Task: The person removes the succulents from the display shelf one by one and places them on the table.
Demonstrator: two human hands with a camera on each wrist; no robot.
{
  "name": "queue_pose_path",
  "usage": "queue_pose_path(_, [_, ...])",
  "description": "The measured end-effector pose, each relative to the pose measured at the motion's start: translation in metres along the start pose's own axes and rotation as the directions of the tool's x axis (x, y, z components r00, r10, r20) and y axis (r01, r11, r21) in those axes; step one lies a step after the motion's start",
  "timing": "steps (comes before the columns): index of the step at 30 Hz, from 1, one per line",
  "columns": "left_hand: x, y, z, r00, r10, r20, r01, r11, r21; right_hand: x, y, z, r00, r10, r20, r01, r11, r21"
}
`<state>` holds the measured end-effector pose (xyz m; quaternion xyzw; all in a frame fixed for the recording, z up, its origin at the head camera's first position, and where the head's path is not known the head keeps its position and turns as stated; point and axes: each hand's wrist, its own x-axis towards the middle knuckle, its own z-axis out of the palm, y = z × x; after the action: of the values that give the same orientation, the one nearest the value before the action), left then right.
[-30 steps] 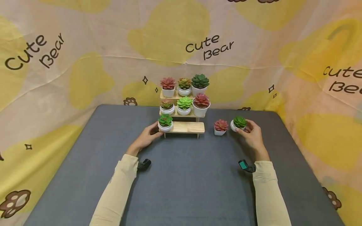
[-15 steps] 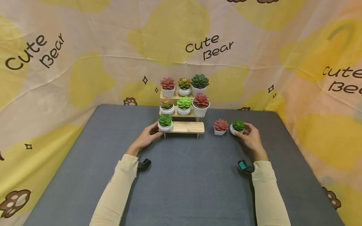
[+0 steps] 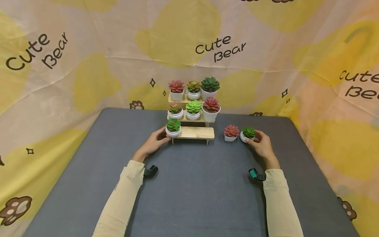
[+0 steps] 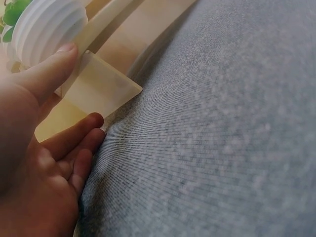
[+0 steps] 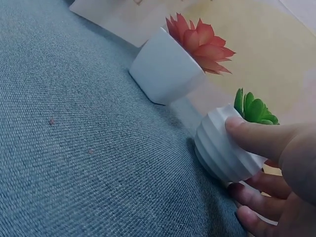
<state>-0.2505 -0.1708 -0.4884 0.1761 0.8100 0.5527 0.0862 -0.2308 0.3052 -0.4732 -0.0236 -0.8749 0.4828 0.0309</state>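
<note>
At the left end of the bottom step of a wooden tiered shelf (image 3: 196, 132), my left hand (image 3: 154, 142) holds a potted green succulent (image 3: 173, 127) in a ribbed white pot. In the left wrist view the thumb (image 4: 53, 66) lies against that pot's side beside the step's edge, and the lower fingers hang near a shelf leg (image 4: 106, 84). To the right of the shelf, my right hand (image 3: 262, 144) grips a small dark-green succulent (image 3: 248, 132) by its ribbed white pot (image 5: 224, 145), low at the tabletop. Just left of it stands a red succulent (image 3: 231, 130) in a square white pot (image 5: 165, 69).
Several potted succulents fill the shelf's upper two steps, among them a bright green one (image 3: 193, 108) and a larger red one (image 3: 211, 105). Beneath everything lies a grey cloth-covered table (image 3: 201, 191). A yellow printed curtain (image 3: 124, 49) hangs behind.
My right hand has lowered the dark-green succulent to the tabletop and shifted it slightly left, toward the red one, its pot now more upright. My left hand stays at its pot.
</note>
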Motion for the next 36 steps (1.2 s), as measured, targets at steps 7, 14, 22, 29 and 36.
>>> queue_pose_path(7, [0.002,-0.003,-0.003,1.000,-0.011,0.002,0.011,1.000,0.013,0.001,-0.002,0.000,0.999,0.007,0.034,-0.006,0.999,-0.032])
queue_pose_path(14, [0.000,-0.003,-0.003,1.000,0.005,-0.003,-0.005,1.000,0.017,-0.004,-0.010,-0.005,1.000,0.019,0.011,-0.018,0.997,-0.077])
queue_pose_path(22, [0.002,0.003,-0.004,1.000,0.017,-0.002,-0.017,1.000,-0.008,-0.005,-0.017,-0.016,0.997,-0.039,-0.060,0.033,0.995,-0.098])
queue_pose_path(29, [-0.001,0.000,-0.002,1.000,0.023,-0.003,-0.023,1.000,0.006,-0.004,-0.022,-0.008,0.985,-0.046,-0.167,0.033,0.996,-0.084])
queue_pose_path(36, [-0.002,-0.002,-0.001,0.995,0.095,-0.010,-0.094,0.995,0.032,-0.005,-0.030,-0.001,0.974,-0.072,-0.214,0.060,0.996,-0.065])
